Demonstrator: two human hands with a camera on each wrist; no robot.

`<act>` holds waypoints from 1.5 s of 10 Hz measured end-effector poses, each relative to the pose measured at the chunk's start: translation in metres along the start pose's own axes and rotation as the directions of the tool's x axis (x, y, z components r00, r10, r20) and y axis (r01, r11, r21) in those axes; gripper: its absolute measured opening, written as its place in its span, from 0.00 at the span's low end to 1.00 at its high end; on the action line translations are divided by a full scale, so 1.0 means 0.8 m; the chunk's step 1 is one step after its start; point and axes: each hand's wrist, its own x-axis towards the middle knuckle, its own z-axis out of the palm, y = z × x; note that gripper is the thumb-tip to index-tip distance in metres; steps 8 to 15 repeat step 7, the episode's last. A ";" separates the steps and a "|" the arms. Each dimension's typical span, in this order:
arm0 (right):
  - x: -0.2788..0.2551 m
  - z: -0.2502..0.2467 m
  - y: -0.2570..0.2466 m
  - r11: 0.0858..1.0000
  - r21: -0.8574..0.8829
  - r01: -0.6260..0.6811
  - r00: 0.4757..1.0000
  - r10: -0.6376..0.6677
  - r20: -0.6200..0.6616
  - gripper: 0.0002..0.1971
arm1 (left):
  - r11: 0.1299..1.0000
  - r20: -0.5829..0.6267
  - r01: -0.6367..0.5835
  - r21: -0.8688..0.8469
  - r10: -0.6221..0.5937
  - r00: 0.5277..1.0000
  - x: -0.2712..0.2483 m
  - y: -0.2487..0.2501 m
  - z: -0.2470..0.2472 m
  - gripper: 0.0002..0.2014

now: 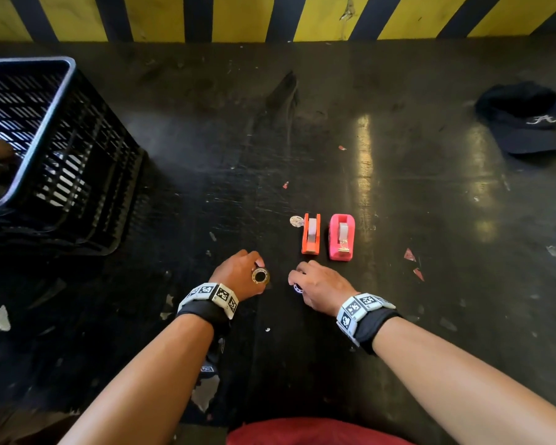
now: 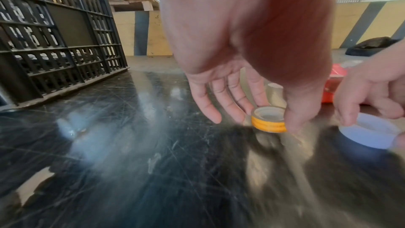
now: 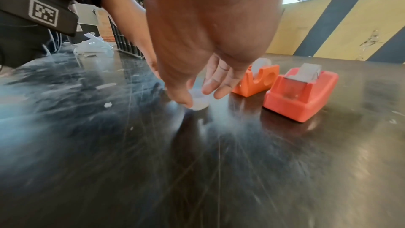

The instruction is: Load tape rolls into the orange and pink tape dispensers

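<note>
While both hands sit low over the near-centre of the tabletop (image 1: pixel 398 175), noted left to right:

Black crate (image 1: pixel 45 149) at far-left edge; not involved.

Left hand (image 1: pixel 238 273): thumb and forefinger pinching yellow tape roll (image 2: pixel 269 119); other fingers (image 2: pixel 206 107) extended, slack. Roll lying flat, core axis vertical, just off or grazing the surface; cannot tell which, wrist view smeared.

Right hand (image 1: pixel 321 285): thumb and fingertips closed on pale tape roll (image 2: pixel 370 133), also flat, at or just above the surface. Possibly clear tape on a white core; blurred.

Orange dispenser (image 1: pixel 311 234): just beyond right hand, toward far edge. Long axis near-to-far. Appears to carry a roll already; uncertain.

Pink dispenser (image 1: pixel 341 237): just beside orange one on the right, parallel, apart. Same doubt about its contents.

Dark cap (image 1: pixel 523 118) near far-right corner; irrelevant.

Key relation: both dispensers ahead and right of both hands. Right hand nearer to each, orange closest. Left hand farther, needing to travel forward and rightward. Judged: rolls need tipping on edge, core crosswise to dispenser long axis, before dropping into the cradle.
</note>
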 end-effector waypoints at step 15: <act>0.131 -0.080 0.018 0.985 -0.112 -0.132 0.981 0.113 -0.155 0.25 | 0.999 -0.134 0.024 -0.037 -0.029 0.991 0.102 0.005 -0.057 0.27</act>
